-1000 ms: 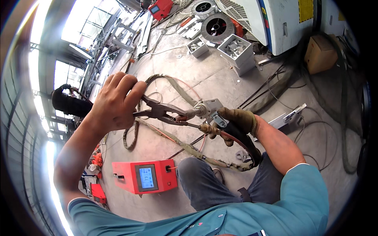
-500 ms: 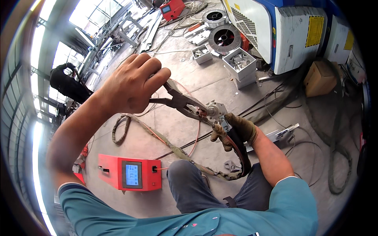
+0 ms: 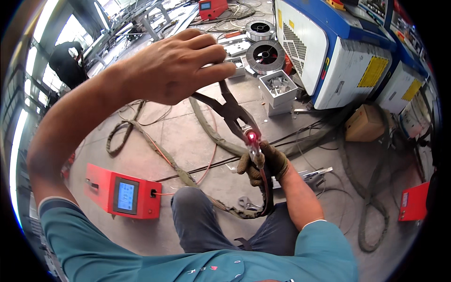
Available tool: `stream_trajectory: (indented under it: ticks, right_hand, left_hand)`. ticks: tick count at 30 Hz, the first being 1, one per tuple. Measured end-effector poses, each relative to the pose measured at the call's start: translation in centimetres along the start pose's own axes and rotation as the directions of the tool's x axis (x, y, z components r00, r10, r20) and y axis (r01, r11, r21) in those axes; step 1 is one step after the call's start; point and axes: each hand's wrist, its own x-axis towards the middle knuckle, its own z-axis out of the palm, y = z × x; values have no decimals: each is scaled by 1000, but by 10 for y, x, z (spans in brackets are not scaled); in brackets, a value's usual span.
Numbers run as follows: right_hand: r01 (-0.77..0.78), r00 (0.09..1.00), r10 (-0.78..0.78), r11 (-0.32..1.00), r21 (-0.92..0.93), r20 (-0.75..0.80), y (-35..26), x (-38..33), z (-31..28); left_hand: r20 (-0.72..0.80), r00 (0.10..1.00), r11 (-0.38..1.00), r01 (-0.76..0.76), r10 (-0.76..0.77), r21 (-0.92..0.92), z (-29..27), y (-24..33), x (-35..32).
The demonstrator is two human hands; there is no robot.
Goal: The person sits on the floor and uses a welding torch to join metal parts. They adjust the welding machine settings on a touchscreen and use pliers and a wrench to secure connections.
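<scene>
Since the earlier frame we're raising the left hand (image 3: 176,66) closer to the camera, fist closed on pliers (image 3: 228,110) angling down-right to the glowing torch tip (image 3: 252,138); gloved right hand (image 3: 263,164) is gripping the torch (image 3: 258,157) directly below.

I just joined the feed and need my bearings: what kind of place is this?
Most likely a metalworking or welding shop: wire spools on a concrete floor, big blue-and-white machine cabinets, and hoses and cables trailing everywhere.
</scene>
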Motion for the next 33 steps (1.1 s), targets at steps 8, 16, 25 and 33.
stream_trajectory:
  ticks: [8, 16, 25, 33]
  right_hand:
    - [32, 999, -33, 999, -40, -35, 5, -1, 2]
    - [61, 993, -72, 990, -124, -88, 4, -2, -5]
    - [99, 995, -98, 992, -79, 13, 3, 6, 8]
    - [101, 992, -96, 993, -66, 79, 6, 11, 8]
  left_hand:
    - [-38, 999, 989, -14, 19, 145, 8, -3, 9]
    - [-30, 999, 965, -4, 12, 262, 13, -3, 8]
    - [-51, 999, 984, 17, -8, 175, 10, 4, 4]
    - [-73, 997, 987, -18, 30, 158, 12, 3, 4]
